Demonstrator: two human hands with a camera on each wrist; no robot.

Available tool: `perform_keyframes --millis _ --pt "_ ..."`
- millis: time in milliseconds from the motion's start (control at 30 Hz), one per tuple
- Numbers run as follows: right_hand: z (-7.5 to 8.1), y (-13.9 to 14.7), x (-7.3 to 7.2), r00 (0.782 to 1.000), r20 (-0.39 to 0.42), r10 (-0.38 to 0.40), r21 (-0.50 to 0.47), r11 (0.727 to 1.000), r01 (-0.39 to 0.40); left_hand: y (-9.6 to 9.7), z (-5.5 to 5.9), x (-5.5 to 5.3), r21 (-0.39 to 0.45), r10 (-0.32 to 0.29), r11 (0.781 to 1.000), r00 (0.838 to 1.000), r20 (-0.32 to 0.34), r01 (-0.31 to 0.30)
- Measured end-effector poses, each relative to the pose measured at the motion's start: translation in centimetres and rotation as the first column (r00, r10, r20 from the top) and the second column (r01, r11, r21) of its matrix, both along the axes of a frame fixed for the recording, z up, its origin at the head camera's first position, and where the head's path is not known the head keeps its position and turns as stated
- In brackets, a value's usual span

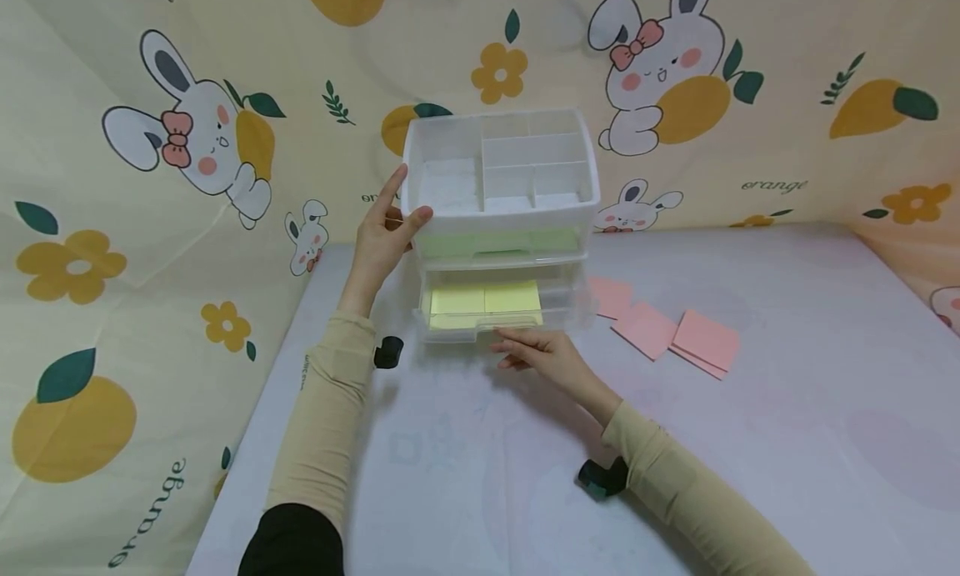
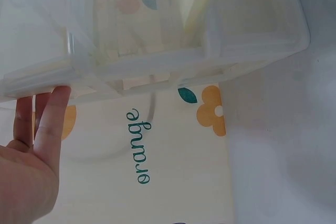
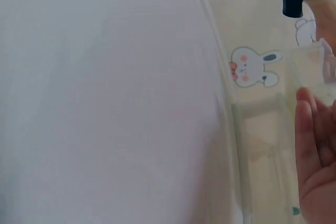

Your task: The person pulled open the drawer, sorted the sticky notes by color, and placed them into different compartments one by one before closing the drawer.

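A white plastic drawer organizer (image 1: 500, 221) stands at the back of the table, with a divided tray on top. My left hand (image 1: 381, 241) grips its upper left side, thumb on the front corner; its fingers press the plastic in the left wrist view. The clear lower drawer (image 1: 450, 336) is pulled out and holds two yellow note pads (image 1: 457, 299) side by side. Green paper (image 1: 450, 246) shows through the drawer above. My right hand (image 1: 553, 363) touches the lower drawer's front lip with extended fingers, which also appear straight in the right wrist view.
Several pink note pads (image 1: 705, 340) lie on the table (image 1: 810, 426) right of the organizer. A bunny-and-orange printed cloth (image 1: 450, 51) hangs behind and along the left. Black wrist-worn devices (image 1: 602, 478) sit at both wrists.
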State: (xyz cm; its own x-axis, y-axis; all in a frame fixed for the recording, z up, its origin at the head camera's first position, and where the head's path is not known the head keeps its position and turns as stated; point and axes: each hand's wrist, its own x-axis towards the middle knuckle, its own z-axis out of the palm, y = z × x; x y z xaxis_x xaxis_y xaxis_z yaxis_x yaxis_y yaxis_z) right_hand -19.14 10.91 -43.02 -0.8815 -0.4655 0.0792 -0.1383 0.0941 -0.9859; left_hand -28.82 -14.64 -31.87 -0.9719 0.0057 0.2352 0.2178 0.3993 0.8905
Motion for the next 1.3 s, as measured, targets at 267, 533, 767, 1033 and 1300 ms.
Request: perform_keyframes --millis 267,533,767,1033,1300 --pt "-0.3 -0.4 -1.0 0.981 0.195 0.009 -0.126 0.992 0.016 0.0 -0.1 -0.1 0.002 0.0 1.0 1.0 -0.007 0.0" --pt "0.1 -1.5 -1.5 0.921 0.388 -0.012 -0.319 0.936 0.146 0.0 -0.1 -0.1 -0.001 0.003 1.0 1.0 -0.001 -0.003" --pt "0.9 -2.1 -1.5 0.875 0.484 0.014 -0.447 0.863 0.233 0.1 0.0 0.0 -0.003 0.006 1.0 1.0 -0.002 -0.006" --pt "1.7 -2.6 -2.3 0.852 0.522 0.02 -0.454 0.853 0.258 -0.1 -0.1 -0.2 0.004 0.014 1.0 1.0 0.006 -0.014" --pt "2.0 -2.9 -3.8 0.841 0.541 -0.003 -0.454 0.841 0.294 -0.1 0.0 -0.1 0.001 0.005 1.0 1.0 -0.016 -0.005"
